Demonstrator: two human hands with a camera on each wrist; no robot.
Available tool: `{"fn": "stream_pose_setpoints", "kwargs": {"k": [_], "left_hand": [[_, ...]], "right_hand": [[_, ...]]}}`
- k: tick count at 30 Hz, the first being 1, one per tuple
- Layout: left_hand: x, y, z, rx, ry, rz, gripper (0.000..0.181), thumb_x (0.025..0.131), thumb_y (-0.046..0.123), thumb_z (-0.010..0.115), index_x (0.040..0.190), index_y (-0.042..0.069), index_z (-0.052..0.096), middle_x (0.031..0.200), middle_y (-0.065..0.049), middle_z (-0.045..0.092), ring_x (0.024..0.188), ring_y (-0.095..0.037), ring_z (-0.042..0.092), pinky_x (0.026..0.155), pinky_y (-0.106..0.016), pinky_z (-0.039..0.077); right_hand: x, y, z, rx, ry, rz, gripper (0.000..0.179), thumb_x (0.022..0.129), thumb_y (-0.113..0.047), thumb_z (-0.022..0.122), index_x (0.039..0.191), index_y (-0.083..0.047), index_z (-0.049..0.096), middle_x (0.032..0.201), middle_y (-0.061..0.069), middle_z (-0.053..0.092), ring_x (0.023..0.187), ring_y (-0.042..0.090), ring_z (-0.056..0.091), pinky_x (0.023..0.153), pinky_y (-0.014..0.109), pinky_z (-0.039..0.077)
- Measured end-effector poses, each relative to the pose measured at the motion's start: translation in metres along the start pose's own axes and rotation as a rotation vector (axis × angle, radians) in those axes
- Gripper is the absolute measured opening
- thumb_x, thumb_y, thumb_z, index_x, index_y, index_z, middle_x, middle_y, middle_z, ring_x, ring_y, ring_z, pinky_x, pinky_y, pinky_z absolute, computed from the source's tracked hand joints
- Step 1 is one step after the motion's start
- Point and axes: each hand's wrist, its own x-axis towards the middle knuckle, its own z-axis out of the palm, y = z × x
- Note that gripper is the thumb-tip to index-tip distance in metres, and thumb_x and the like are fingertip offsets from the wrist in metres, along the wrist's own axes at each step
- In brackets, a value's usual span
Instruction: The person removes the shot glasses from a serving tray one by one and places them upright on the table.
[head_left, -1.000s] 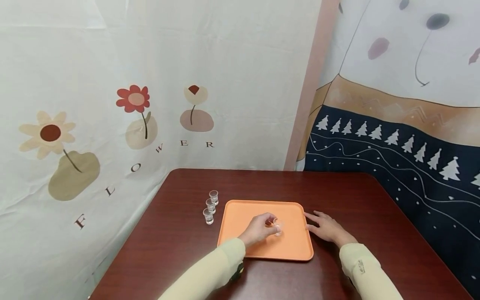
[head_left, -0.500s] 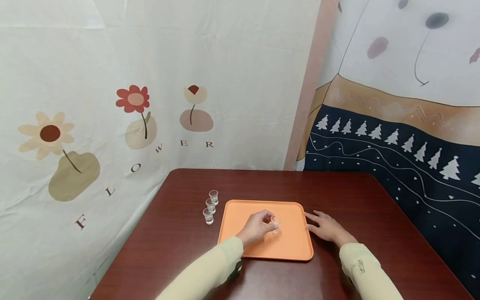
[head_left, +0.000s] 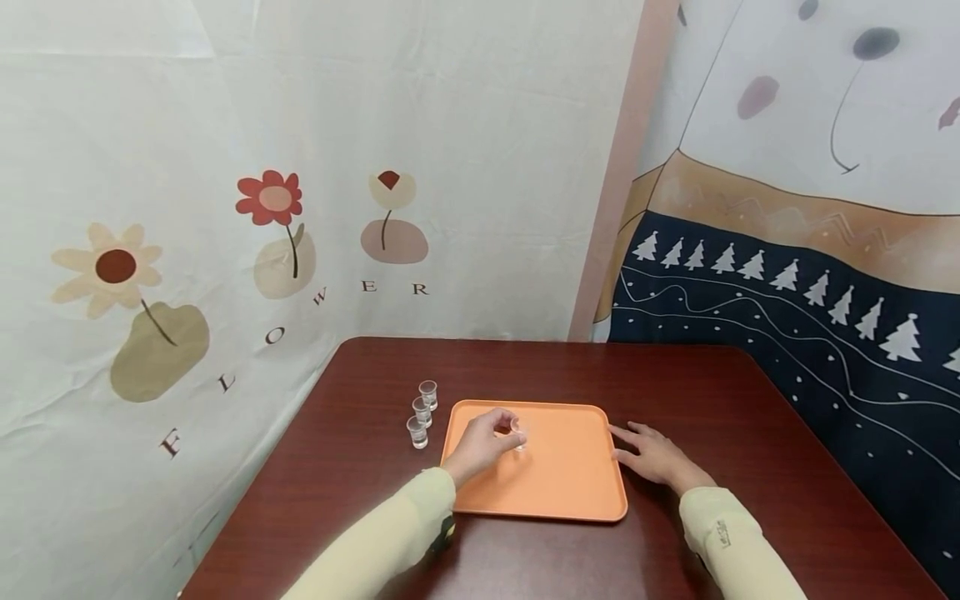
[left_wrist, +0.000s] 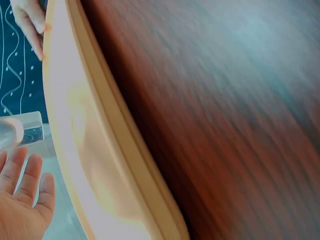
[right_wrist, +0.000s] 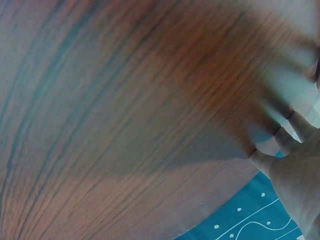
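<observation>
My left hand (head_left: 480, 443) pinches a small clear shot glass (head_left: 520, 437) between thumb and fingers, over the left half of an orange tray (head_left: 573, 475). In the left wrist view that glass (left_wrist: 31, 129) shows past the fingers of the left hand (left_wrist: 24, 200), with the tray's edge alongside. My right hand (head_left: 654, 454) lies spread on the table, its fingertips right at the tray's right rim. The right wrist view shows the right hand (right_wrist: 292, 167) with straight fingers against the wood. Left of the tray, three more clear shot glasses (head_left: 422, 412) stand upright in a slanting row.
A dark red-brown wooden table (head_left: 525, 554) carries the tray and glasses. Behind it hangs a pale cloth (head_left: 487, 150) printed with flowers, and to the right a dark blue one (head_left: 750, 325) with white trees.
The left hand has moved leftward across the tray, carrying the shot glass from right of centre to the left half. The right hand and the row of three glasses have not moved.
</observation>
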Motion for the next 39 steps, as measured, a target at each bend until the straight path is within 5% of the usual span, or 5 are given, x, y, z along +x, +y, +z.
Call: {"fn": "stream_pose_setpoints", "kwargs": {"k": [18,39], "left_hand": [[-0.028,-0.03,-0.065,-0.01,0.171,-0.047,0.022,0.086,0.01,0.078,0.104,0.002,0.066,0.092,-0.002,0.067,0.091,-0.02,0.065,0.078,-0.03,0.053],[-0.07,-0.058,-0.108,0.099,0.223,-0.194,0.03,0.085,0.018,0.08,0.109,0.006,0.067,0.101,-0.002,0.07,0.095,-0.022,0.067,0.087,-0.041,0.053]], "right_hand": [[0.0,0.002,0.001,-0.006,0.009,0.01,0.061,0.098,-0.047,0.057,0.15,-0.017,0.046,0.149,0.031,0.036,0.134,0.054,0.034,0.101,0.071,0.03],[0.001,0.0,0.0,0.005,0.006,0.015,0.062,0.098,-0.047,0.057,0.15,-0.016,0.045,0.15,0.031,0.035,0.135,0.054,0.032,0.102,0.072,0.028]]}}
